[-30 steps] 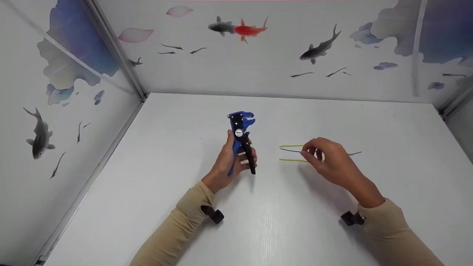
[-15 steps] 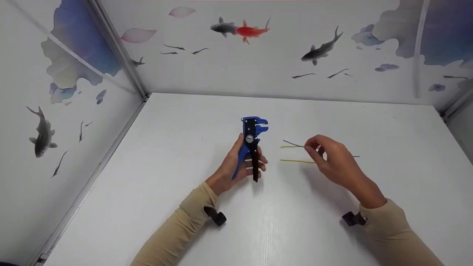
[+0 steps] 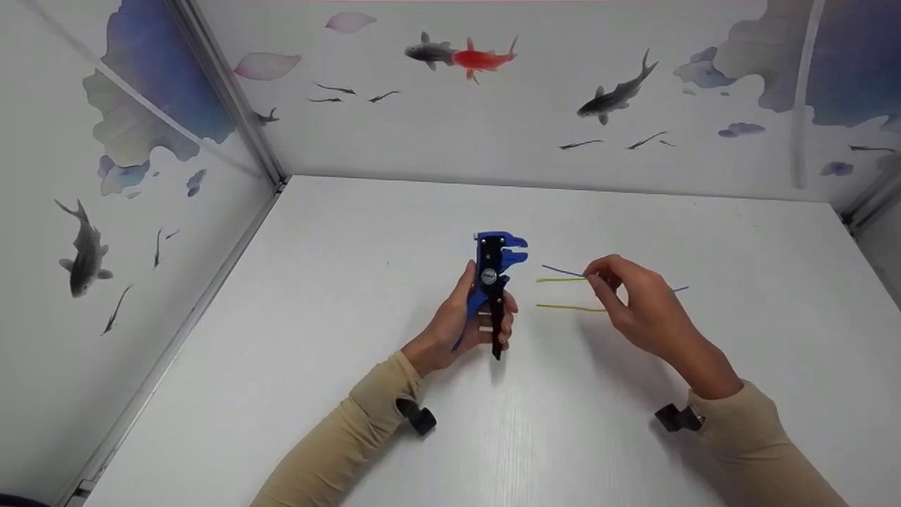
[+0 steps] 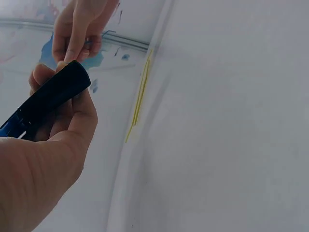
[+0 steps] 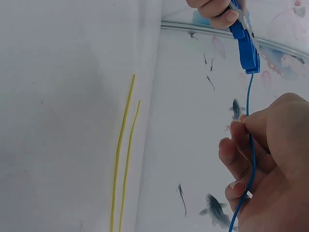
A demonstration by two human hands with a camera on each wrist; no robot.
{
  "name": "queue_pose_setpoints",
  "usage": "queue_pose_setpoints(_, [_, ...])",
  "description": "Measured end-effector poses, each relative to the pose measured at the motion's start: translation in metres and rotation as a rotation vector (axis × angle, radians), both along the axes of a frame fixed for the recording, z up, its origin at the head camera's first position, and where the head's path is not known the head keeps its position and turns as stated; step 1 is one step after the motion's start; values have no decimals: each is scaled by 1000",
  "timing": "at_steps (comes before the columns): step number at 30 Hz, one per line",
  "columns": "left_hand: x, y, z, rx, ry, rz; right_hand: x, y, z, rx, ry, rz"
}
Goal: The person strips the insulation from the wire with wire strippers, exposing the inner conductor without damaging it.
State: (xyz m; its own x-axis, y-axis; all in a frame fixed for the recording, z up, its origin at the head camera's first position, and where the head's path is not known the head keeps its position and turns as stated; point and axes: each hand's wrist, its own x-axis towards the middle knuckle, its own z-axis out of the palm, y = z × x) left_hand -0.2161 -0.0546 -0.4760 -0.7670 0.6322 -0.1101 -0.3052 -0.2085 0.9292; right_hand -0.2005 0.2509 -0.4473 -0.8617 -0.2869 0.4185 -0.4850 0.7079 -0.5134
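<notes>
My left hand (image 3: 457,320) grips a blue and black wire stripper (image 3: 490,282) upright by its handles, its jaws pointing right and parted. To the right, my right hand (image 3: 637,303) pinches a blue wire (image 3: 563,270) between thumb and fingertips. The wire's left end sticks out toward the tool, a short gap from the jaws in the head view. In the right wrist view the blue wire (image 5: 248,96) runs through the hand, and its tip overlaps the wire stripper's head (image 5: 248,55). The left wrist view shows the stripper's dark handle (image 4: 58,89) within curled fingers.
Two yellow wires lie on the white table (image 3: 281,296) under the right hand, an upper yellow wire (image 3: 559,280) and a lower yellow wire (image 3: 570,307). Panels printed with fish (image 3: 486,59) stand behind and to the left.
My left hand has carried the wire stripper rightward and slightly toward me, closer to the right hand. The right hand has shifted slightly right, and the blue wire's left end now tilts upward.
</notes>
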Motion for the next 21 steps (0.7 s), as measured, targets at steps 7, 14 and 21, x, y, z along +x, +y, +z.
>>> queue_pose_setpoints(7, [3, 2, -3, -7, 12, -38, 3, -2, 1, 5, 9, -13])
queue_pose_setpoints(14, [3, 2, -5, -25, 46, -26, 3, -2, 4, -29, 118, 0])
queue_pose_setpoints(21, [4, 3, -5, -28, 70, -14, 3, -1, 8, -71, 229, 41])
